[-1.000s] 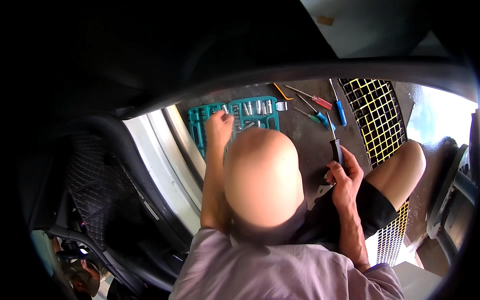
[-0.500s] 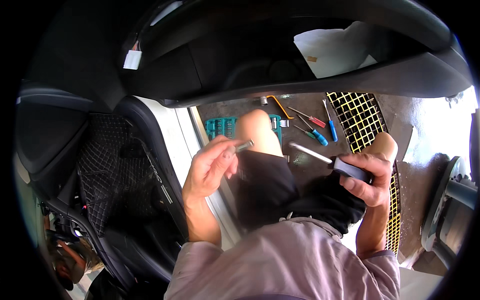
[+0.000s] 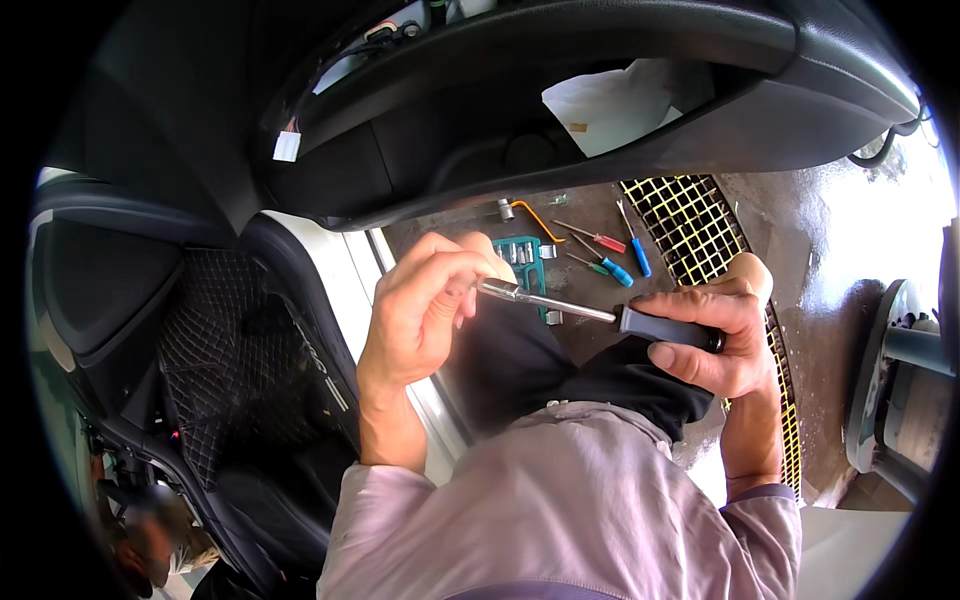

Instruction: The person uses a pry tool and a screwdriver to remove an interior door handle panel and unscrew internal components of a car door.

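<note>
My left hand (image 3: 412, 315) pinches a small metal socket (image 3: 500, 289) between thumb and fingers. The socket meets the tip of a straight steel shaft; how deep the shaft sits in it I cannot tell. This shaft belongs to a screwdriver-type driver (image 3: 668, 327) with a grey and black handle. Wrapped round that handle are the thumb and fingers of my right hand (image 3: 735, 325). Both hands are above my lap, below the open door panel, with the driver lying nearly level between them.
A black car door panel (image 3: 620, 185) with paper (image 3: 610, 108) in its pocket crosses the top. A white connector (image 3: 287, 146) hangs from it. On the floor lie a teal socket case (image 3: 541, 275), a red screwdriver (image 3: 608, 242), blue screwdrivers (image 3: 640, 258) and a yellow-edged grate (image 3: 690, 230).
The socket in my left hand and the driver's shaft tip, apart before, have come together. The driver now lies more level, and the whole view has shifted slightly.
</note>
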The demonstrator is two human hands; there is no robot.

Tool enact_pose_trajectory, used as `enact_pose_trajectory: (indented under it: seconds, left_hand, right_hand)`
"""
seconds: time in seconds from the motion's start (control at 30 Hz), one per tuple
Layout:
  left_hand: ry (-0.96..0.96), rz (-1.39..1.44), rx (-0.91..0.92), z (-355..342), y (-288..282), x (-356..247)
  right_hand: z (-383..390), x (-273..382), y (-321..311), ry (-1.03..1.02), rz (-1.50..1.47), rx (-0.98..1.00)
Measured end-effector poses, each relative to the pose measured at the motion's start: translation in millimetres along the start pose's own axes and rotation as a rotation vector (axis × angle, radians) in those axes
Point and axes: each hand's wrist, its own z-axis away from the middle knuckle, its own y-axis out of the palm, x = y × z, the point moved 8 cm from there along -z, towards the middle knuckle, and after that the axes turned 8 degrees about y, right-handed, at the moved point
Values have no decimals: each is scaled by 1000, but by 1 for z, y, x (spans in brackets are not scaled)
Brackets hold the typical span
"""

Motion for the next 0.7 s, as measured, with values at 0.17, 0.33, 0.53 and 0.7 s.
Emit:
enact_pose_trajectory:
  seconds: [0.17, 0.33, 0.53, 0.7]
  left_hand:
    - [31, -163, 0, 0, -3, -14]
    - [138, -257, -31, -1, 12, -27]
    - [187, -159, -18, -7, 22, -25]
    - [-5, 476, -189, -29, 44, -14]
  right_hand:
    - [9, -4, 4, 240, -116, 26]
    - [52, -38, 32, 602, -750, -33]
    - [61, -22, 14, 437, -199, -150]
    - [58, -14, 7, 469, -524, -228]
